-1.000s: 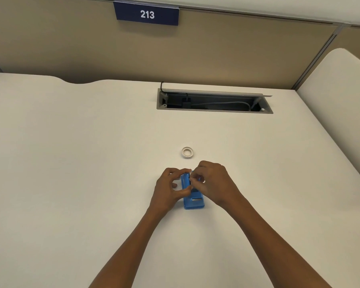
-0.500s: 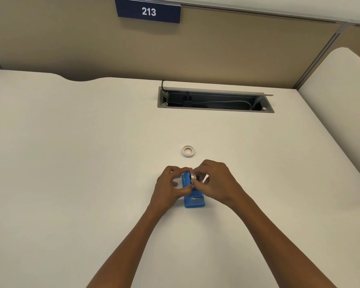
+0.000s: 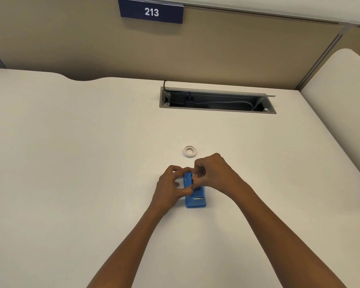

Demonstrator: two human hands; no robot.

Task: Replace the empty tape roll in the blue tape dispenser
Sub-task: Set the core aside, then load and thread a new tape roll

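The blue tape dispenser [image 3: 192, 193] stands on the white desk [image 3: 92, 163], its metal cutter end toward me. My left hand [image 3: 173, 187] grips its left side, thumb and fingers on the body. My right hand [image 3: 214, 172] is curled over the dispenser's top right, fingertips pinched at the roll slot; whatever they pinch is hidden. A small white roll core [image 3: 189, 151] lies flat on the desk just beyond the hands.
An open cable tray [image 3: 216, 100] with wires is sunk into the desk at the back. A beige partition [image 3: 216, 55] with a "213" sign [image 3: 151, 11] stands behind. A second desk surface [image 3: 341, 90] adjoins on the right.
A white roll showed between my right fingers half a second ago; now the fingers cover that spot. Both hands stay on the dispenser with little movement.
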